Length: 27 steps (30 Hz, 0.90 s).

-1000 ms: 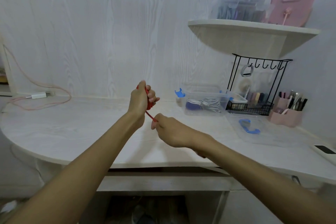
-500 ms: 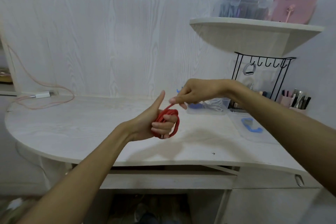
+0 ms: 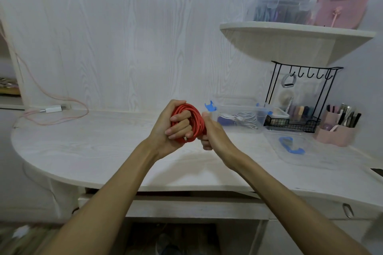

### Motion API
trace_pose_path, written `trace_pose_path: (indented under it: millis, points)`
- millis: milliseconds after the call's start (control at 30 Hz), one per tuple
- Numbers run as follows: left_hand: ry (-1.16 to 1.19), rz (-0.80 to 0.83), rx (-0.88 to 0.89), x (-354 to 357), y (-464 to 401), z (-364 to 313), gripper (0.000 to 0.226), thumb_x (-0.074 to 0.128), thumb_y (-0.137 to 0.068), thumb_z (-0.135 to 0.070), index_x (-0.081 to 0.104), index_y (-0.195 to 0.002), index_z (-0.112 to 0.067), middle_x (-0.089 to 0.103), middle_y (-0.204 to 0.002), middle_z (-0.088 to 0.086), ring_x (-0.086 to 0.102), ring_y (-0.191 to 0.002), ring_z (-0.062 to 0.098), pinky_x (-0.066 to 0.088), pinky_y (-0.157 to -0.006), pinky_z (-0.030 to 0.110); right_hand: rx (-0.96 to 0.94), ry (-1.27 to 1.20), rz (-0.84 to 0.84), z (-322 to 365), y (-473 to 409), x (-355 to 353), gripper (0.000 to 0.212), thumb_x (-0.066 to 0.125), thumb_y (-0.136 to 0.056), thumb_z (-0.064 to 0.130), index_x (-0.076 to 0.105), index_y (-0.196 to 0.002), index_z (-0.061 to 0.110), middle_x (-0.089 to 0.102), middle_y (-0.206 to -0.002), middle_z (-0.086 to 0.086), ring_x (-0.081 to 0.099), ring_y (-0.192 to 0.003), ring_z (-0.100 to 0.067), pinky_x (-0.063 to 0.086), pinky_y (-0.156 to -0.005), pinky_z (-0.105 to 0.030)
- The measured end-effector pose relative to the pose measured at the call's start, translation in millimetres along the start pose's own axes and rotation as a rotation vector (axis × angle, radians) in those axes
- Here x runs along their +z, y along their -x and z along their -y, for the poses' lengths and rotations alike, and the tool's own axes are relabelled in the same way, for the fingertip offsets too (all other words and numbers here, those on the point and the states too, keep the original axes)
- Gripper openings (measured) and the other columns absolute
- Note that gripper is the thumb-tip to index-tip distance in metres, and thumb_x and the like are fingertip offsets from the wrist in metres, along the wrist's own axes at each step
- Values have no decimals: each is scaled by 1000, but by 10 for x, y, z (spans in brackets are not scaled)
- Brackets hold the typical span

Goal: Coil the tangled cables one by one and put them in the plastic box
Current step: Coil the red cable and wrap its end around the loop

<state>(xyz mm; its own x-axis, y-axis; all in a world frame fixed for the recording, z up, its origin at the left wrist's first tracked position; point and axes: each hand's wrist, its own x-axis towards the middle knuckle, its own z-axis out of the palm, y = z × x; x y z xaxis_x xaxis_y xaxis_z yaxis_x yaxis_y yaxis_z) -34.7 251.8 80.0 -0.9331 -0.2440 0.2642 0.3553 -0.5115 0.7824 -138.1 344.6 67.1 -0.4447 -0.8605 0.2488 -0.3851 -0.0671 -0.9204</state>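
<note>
While the left hand [image 3: 172, 128] grips the red coiled cable [image 3: 191, 119] to keep its loops together, the right hand [image 3: 211, 132] pinches its edge; the clear plastic box [image 3: 238, 118] waits at two o'clock.

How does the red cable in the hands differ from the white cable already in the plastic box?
The red cable is held above the desk, gripped by the left hand and right hand; the white cable lies in the plastic box, untouched. The red cable forms a tight ring of loops; the white cable looks like a looser bundle. Both are coiled.
</note>
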Motion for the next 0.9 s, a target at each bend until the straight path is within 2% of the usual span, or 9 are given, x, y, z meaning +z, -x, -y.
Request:
trace_pose_path:
  millis: [133, 200, 267, 367, 500, 600, 733, 833, 900]
  points:
    - [17, 14, 5, -82, -5, -5, 51, 45, -84, -35, 37, -36, -21, 26, -22, -6, 14, -25, 13, 40, -40, 20, -58, 173, 106, 54, 66, 31, 56, 15, -91, 69, 41, -60, 30, 43, -50, 16, 34, -52, -3, 30, -56, -16]
    - [29, 22, -6, -116, 1, 19, 52, 44, -84, -35, 38, -35, -21, 27, -22, -6, 15, -24, 12, 40, -40, 20, -149, 203, 91, 48, 102, 43, 49, 20, -95, 63, 47, -65, 35, 47, -58, 19, 41, -54, 1, 33, -60, -13]
    - [44, 26, -17, -133, -7, 55, 53, 43, -86, -36, 38, -35, -20, 27, -22, -6, 17, -22, 11, 41, -40, 20, -189, 175, 37, -4, 115, 67, 44, 23, -98, 56, 50, -77, 29, 49, -73, 14, 44, -64, 0, 35, -68, -17]
    - [25, -26, -23, -131, -80, 94, 58, 45, -86, -42, 35, -34, -20, 26, -22, -5, 26, -20, 9, 44, -42, 20, -155, 125, -28, -69, 79, 100, 41, 22, -99, 52, 54, -91, 29, 54, -88, 6, 51, -75, 2, 37, -74, -15]
    - [-28, -109, -59, -147, -242, 58, 71, 26, -98, -49, 38, -34, -19, 27, -24, -4, 27, -22, 8, 44, -44, 19, -110, 45, -23, -74, -30, 37, 41, 20, -100, 48, 57, -88, 35, 61, -69, 24, 53, -62, 18, 38, -58, 0]
    - [-139, -226, -83, -164, -426, 20, 75, 17, -102, -44, 42, -37, -16, 31, -28, -2, 30, -25, 9, 42, -41, 18, -143, 39, -63, -132, -130, -8, 42, 20, -102, 43, 54, -80, 33, 60, -60, 29, 53, -59, 17, 37, -58, 2]
    - [-479, -560, 28, -356, -663, 54, 64, 22, -103, -43, 48, -54, -11, 51, -41, 2, 50, -35, 13, 46, -43, 19, -144, 117, -123, -250, -305, -62, 36, 24, -98, 52, 51, -100, 29, 57, -105, 7, 53, -90, 4, 39, -74, -7]
    - [-474, -607, -6, -474, -791, 115, 63, 22, -101, -50, 49, -60, -11, 53, -44, 0, 53, -38, 13, 48, -46, 21, -153, 262, -127, -326, -452, -155, 47, 23, -98, 51, 51, -108, 14, 52, -107, -4, 51, -94, -11, 41, -79, -18]
    - [-462, -566, -80, -501, -899, 130, 69, 18, -96, -61, 51, -62, -12, 51, -45, -2, 53, -41, 13, 49, -54, 24, -94, 240, -93, -383, -533, -265, 48, 22, -99, 50, 52, -109, 14, 55, -103, -1, 53, -95, -14, 43, -89, -27]
